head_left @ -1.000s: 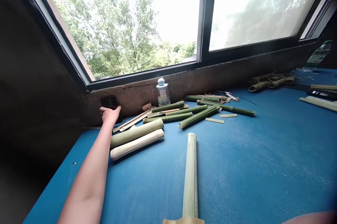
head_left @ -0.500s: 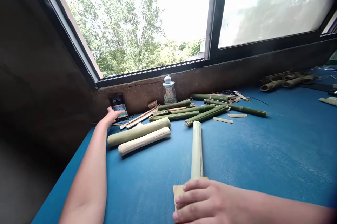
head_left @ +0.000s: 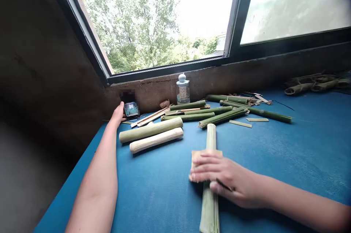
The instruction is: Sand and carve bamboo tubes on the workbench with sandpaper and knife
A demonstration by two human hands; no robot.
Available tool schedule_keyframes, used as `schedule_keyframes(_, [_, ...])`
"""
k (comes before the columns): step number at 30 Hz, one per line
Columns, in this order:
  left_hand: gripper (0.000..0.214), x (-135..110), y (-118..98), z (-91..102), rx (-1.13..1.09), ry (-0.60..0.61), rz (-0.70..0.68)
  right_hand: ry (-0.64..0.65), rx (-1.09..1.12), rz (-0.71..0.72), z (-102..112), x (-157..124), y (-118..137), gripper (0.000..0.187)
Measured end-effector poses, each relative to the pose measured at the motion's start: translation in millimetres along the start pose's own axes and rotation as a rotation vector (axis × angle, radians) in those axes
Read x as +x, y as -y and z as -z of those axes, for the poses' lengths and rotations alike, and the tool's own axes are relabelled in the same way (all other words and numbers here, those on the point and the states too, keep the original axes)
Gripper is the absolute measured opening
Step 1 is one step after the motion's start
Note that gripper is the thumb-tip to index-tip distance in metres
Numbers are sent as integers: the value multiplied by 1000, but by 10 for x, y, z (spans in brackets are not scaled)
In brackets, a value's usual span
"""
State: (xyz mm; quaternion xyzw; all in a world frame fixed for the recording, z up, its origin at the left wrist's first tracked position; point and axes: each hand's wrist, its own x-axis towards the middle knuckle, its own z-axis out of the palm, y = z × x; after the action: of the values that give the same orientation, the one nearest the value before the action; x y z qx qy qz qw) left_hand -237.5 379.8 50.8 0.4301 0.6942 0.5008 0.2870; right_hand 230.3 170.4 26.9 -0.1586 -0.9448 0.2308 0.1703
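My right hand (head_left: 222, 176) presses a folded sheet of tan sandpaper (head_left: 205, 154) down over a pale peeled bamboo tube (head_left: 210, 203) lying on the blue table (head_left: 274, 174). The fingers wrap the sandpaper, and the middle of the tube is hidden beneath them. At the far left of the table, my left hand (head_left: 117, 114) reaches toward a phone (head_left: 131, 109) propped against the wall. Its fingertips are right beside the phone, and the hand holds nothing.
Two thick peeled bamboo tubes (head_left: 150, 136) lie left of centre. Behind them are green bamboo lengths (head_left: 222, 116), thin strips, a twine ball (head_left: 165, 103) and a plastic bottle (head_left: 183, 90). Cut bamboo pieces (head_left: 315, 85) lie at the right, below a concrete sill and window.
My right hand has moved up the tube with the sandpaper, showing more of the tube's near end. My left hand has shifted closer to the phone.
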Motion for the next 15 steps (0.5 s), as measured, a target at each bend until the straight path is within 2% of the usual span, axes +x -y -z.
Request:
schedule_keyframes(3, [40, -46, 18, 21, -27, 45, -16, 24, 23, 44, 15, 17, -50, 42])
schedule_keyframes(7, [36, -88, 29, 36, -46, 54, -28, -122, -62, -176, 158, 26, -288, 42])
schedule_keyframes(9, [35, -85, 34, 35, -57, 35, -24, -93, -36, -150, 148, 60, -164, 41])
schedule_keyframes(13, [36, -23, 5, 5, -90, -31, -47, 138, 59, 106, -34, 143, 375, 41])
schedule_keyframes(15, [39, 36, -60, -18, -105, -74, -85, 164, 59, 187, -100, 154, 473, 43])
